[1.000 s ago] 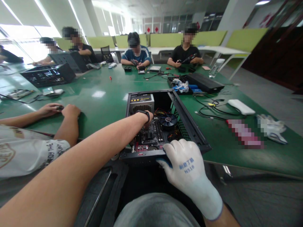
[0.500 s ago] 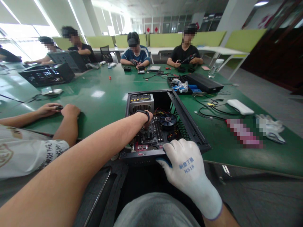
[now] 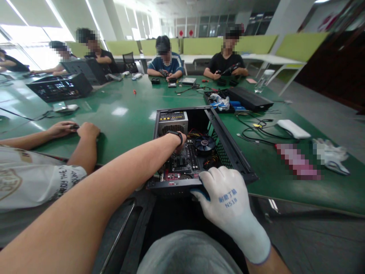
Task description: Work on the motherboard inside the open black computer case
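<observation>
An open computer case (image 3: 234, 150) lies at the near edge of the green table, its inside facing up. In it are a power supply (image 3: 172, 121), a round black fan (image 3: 204, 144) and a dark motherboard (image 3: 178, 163) with a reddish near edge. My left hand (image 3: 182, 139), bare with a black wristband, reaches into the case over the motherboard. Its fingers point away and are mostly hidden, so what they touch cannot be made out. In a white glove, my right hand (image 3: 225, 190) wraps over the near rim of the case, thumb below.
Beside me on the left, a co-worker's hands (image 3: 75, 129) rest on the table (image 3: 119, 125). Right of the case lie black cables (image 3: 248, 131), a white box-like item (image 3: 293, 128), a blurred pink item (image 3: 298, 161) and gloves (image 3: 332, 156). A black tray (image 3: 209, 101) lies behind.
The whole view has shifted slightly, so everything appears a little further right. Both hands keep their places at the case.
</observation>
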Action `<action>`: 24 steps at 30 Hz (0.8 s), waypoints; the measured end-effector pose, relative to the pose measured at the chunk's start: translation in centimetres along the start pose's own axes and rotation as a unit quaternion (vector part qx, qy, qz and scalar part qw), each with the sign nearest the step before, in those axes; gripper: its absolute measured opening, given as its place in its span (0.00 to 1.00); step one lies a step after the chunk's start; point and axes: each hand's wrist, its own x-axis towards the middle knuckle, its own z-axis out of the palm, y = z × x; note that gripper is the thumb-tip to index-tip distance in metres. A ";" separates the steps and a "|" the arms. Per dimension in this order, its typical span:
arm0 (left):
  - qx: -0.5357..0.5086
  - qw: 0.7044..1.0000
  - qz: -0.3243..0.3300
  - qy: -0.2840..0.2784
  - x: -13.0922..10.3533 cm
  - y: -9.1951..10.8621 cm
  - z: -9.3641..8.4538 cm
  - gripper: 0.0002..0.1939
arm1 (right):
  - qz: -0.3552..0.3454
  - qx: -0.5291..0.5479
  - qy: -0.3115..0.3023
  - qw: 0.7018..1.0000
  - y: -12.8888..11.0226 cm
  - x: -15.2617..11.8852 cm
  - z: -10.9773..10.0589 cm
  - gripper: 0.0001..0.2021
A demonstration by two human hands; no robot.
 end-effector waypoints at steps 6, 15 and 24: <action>-0.021 1.000 -0.002 0.010 1.1 -0.3 0.6 0.30 | -0.007 -0.006 0.003 1.000 0.0 0.2 0.0 0.12; -0.024 1.000 -0.002 0.010 1.1 -0.5 0.7 0.32 | -0.007 -0.001 0.003 1.000 0.0 0.2 0.0 0.12; -0.045 0.999 -0.006 0.019 1.0 -0.4 0.7 0.31 | -0.005 -0.005 0.002 1.000 0.0 0.2 -0.1 0.13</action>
